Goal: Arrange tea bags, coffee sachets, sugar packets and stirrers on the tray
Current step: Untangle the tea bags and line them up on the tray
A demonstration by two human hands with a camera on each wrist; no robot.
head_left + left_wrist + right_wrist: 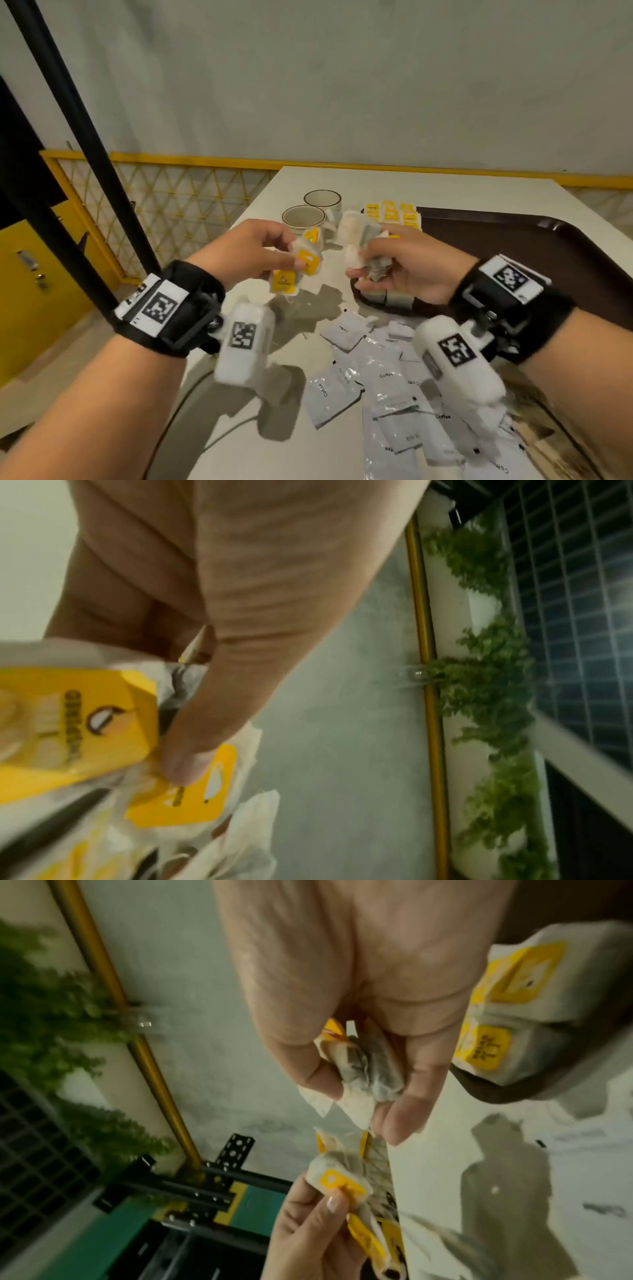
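Observation:
My left hand (pixel 274 253) pinches a bunch of tea bags with yellow tags (pixel 301 263), held above the white table; the left wrist view shows the thumb pressing a yellow tag (pixel 192 785). My right hand (pixel 387 263) grips a crumpled clump of tea bags (pixel 366 246), seen between thumb and fingers in the right wrist view as tea bags (pixel 366 1069). The dark brown tray (pixel 534 246) lies to the right. Tea bags (pixel 390 212) lie in rows at its far left corner, more tea bags (pixel 387 298) at its near left edge. Grey coffee sachets (pixel 387 387) lie scattered on the table in front.
Two white cups (pixel 311 212) with brown rims stand behind my hands. A black pole (pixel 78 144) slants on the left. A yellow mesh railing (pixel 178 205) runs behind the table (pixel 445 188), whose left edge lies close to my left arm.

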